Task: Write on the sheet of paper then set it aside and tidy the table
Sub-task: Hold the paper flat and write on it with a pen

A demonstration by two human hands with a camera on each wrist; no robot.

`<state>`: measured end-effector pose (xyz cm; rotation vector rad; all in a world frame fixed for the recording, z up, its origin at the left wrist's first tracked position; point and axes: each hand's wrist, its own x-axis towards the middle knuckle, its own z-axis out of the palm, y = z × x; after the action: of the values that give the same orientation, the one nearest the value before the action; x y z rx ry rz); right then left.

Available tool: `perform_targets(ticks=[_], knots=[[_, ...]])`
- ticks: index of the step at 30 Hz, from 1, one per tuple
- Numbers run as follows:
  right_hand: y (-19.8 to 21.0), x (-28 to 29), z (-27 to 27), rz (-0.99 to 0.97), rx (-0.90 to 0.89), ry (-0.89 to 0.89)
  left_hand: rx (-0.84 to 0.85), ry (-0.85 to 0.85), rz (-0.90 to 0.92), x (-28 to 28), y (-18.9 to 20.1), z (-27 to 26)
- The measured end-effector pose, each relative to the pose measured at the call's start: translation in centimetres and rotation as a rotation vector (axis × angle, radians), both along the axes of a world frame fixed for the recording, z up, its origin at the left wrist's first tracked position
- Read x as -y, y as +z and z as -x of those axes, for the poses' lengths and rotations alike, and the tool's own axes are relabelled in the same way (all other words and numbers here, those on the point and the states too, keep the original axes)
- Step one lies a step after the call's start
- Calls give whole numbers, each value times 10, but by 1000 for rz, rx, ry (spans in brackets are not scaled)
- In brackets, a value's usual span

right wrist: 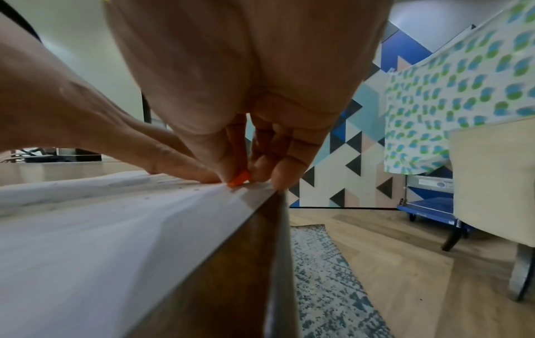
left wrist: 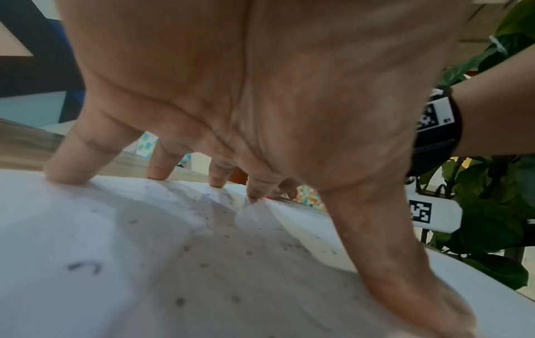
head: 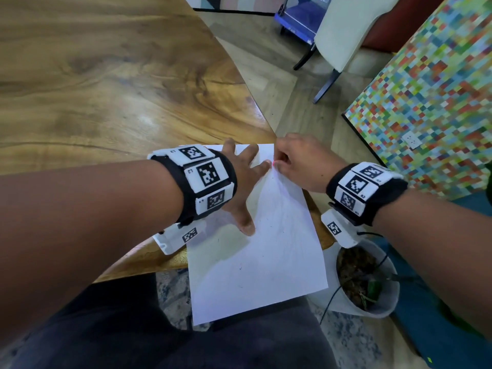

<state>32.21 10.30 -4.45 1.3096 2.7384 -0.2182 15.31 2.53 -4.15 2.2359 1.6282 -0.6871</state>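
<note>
A white sheet of paper [head: 255, 262] lies on the near corner of the wooden table [head: 106, 89], and its near end hangs over the edge toward my lap. My left hand [head: 239, 182] is spread on the sheet's upper part, its straight fingertips [left wrist: 66, 173] and thumb pressing the paper [left wrist: 87, 228] down. My right hand [head: 278, 166] rests at the sheet's far right corner, by the table's edge [right wrist: 246, 251]. Its thumb and fingers pinch a small orange piece [right wrist: 239, 178], whose tip touches the paper [right wrist: 87, 228]. I cannot tell what the orange piece [head: 274, 163] is. Faint dark marks dot the sheet.
A white plant pot [head: 372, 288] with soil stands on the floor just right of the table corner. A colourful mosaic panel [head: 426, 102] rises at the right. Behind are a cream chair [head: 346, 30] and a blue cart [head: 298, 22]. A patterned rug [right wrist: 327, 285] lies below.
</note>
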Motion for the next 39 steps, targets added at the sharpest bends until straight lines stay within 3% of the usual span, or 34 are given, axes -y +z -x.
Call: perform_targets(ticks=[8,16,25,31,39], knots=[[2,47,-21,141,28,275,-41,-27,-10,-1,3,-3],[8,18,0,-12,53,75,-23,-79,-51,-6,1,-8],[1,68,-25,94,36,375,-30,-99,-53,-6,-3,-6],[4,38,-12,1,43,117,-22,-92,-45,-7,-3,-7],[-4,92,-25,59,27,392,-27,-62,-56,-6,-8,-11]])
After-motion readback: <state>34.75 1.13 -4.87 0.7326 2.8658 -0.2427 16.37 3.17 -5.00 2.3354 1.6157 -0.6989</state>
